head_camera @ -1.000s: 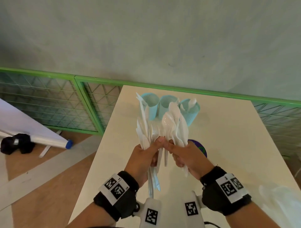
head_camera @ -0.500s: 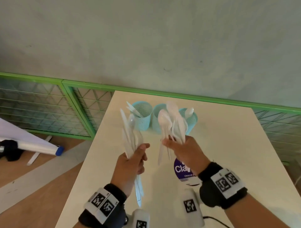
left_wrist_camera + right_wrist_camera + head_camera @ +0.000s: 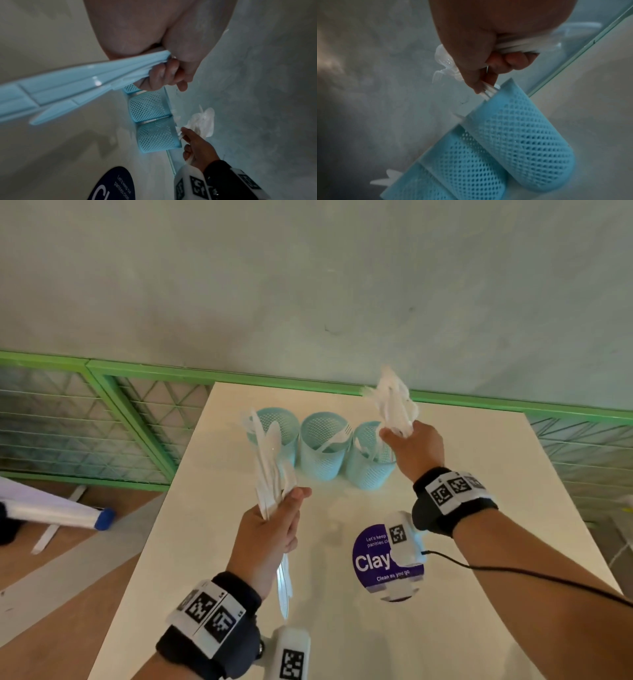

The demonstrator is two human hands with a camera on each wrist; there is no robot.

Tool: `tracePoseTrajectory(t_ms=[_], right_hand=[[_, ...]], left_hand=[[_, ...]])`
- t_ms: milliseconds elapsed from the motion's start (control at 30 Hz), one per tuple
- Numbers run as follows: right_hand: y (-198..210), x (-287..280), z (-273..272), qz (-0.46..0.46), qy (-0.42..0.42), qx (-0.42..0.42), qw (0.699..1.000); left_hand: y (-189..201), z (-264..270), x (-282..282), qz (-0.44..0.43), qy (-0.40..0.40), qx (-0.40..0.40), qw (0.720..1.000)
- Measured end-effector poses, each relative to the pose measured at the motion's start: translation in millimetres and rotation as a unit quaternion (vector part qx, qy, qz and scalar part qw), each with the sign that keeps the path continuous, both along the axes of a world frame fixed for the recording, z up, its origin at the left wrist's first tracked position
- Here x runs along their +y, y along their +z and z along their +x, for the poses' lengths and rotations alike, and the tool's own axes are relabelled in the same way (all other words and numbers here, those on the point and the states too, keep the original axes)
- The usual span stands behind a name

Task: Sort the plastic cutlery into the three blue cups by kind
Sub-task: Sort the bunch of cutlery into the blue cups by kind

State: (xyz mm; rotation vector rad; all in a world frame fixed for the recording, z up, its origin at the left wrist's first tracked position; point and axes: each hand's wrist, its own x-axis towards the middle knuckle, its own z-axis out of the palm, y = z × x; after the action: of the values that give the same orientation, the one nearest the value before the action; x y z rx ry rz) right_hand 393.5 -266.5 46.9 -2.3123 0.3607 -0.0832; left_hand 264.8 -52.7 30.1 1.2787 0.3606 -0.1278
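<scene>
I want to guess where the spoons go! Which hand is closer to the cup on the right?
Right. The right hand holds its bundle just above the right cup; the left hand is nearer the viewer, below the left cup.

Black wrist bands (image 3: 219, 635) w/ white marker tags on both wrists; white cam pods, black cable (image 3: 513, 571) on right.

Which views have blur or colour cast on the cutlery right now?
Head: evenly lit, but the bundle in the right hand is motion-smeared; the left hand bundle stays sharper. Left wrist: dim, white knives read blue, near palm soft. Right wrist: dark, grainy, cutlery streaked; right cup mesh crisp.
</scene>
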Motion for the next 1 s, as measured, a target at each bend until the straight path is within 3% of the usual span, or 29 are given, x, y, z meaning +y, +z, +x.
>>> tracePoseTrajectory(t_ms=[400, 567, 667, 800, 900, 1000], right_hand=[[2, 6, 5, -0.088, 0.048, 0.093, 0.991], [16, 3, -8, -0.022, 0.035, 0.057, 0.998], [37, 10, -28, 0.112, 0.033, 0.021, 0.993], [53, 36, -66, 0.359, 0.111, 0.122, 0.919], [55, 52, -90, 0.45, 0.152, 0.195, 0.858], [58, 56, -105, 0.495, 0.17, 0.206, 0.827]], left_hand=[[8, 25, -7, 0.014, -0.002, -0.017, 1.0], [9, 21, -4, 0.018, 0.001, 0.002, 1.0], [17, 20, -6, 0.017, 0.003, 0.021, 1.0], [35, 20, -17, -0.003, -0.016, 0.006, 1.0], [47, 12, -24, -0.027, -0.031, -0.017, 0.999], [53, -1, -23, -0.03, -0.044, -0.03, 0.998]])
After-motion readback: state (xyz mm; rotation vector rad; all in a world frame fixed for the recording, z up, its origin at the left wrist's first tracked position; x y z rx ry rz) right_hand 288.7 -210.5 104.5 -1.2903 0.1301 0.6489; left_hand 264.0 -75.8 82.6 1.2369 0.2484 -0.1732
